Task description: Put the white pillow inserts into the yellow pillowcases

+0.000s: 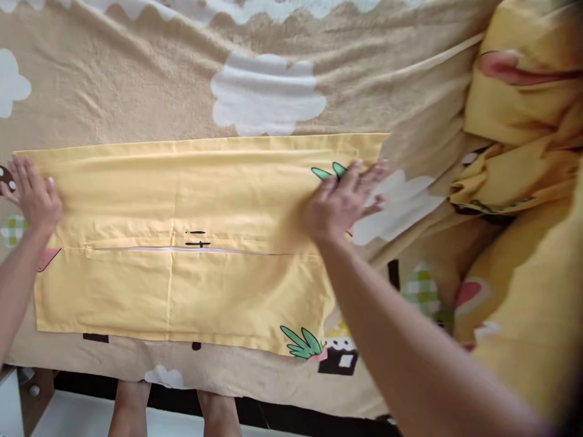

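Note:
A folded yellow pillowcase (pixel 182 200) lies flat on a tan bedspread (pixel 136 85) with white cloud shapes. A zip line runs along its middle, and green leaf prints show at its right end. My left hand (pixel 31 194) rests flat on the cloth's left end with fingers stretched out. My right hand (pixel 341 197) presses flat on the right end, fingers spread, slightly blurred by motion. Neither hand holds anything.
A heap of crumpled yellow bedding (pixel 523 152) fills the right side. The bed's near edge (pixel 273 413) runs along the bottom, with my legs (pixel 132 406) below it on a pale floor. A wooden piece of furniture (pixel 31 394) stands at the bottom left.

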`<action>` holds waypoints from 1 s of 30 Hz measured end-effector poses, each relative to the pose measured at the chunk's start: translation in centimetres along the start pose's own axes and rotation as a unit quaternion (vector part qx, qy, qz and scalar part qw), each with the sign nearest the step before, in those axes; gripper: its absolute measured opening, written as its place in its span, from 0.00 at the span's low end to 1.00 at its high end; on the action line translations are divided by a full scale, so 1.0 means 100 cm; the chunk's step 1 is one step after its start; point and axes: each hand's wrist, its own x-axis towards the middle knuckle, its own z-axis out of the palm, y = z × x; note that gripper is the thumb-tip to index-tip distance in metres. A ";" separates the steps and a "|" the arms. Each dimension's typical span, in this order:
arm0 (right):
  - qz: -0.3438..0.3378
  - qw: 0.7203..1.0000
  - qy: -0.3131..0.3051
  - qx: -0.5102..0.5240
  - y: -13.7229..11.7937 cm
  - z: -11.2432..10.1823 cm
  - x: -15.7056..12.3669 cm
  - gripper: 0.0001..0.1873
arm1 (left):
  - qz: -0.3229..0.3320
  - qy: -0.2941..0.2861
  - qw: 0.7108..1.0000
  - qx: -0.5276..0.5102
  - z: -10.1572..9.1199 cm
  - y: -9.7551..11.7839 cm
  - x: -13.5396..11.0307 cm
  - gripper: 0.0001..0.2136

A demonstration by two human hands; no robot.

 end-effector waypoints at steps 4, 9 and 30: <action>-0.235 0.969 -0.074 0.029 -0.121 0.025 -0.090 0.28 | 0.151 -0.059 0.982 -0.095 0.034 0.118 -0.062 0.30; -0.390 0.905 -0.167 0.020 -0.146 0.030 -0.130 0.26 | 0.177 -0.144 0.971 -0.075 0.060 0.135 -0.083 0.27; -0.197 0.941 -0.259 0.091 -0.167 -0.007 -0.248 0.22 | 0.259 -0.233 0.936 -0.047 0.033 0.133 -0.110 0.31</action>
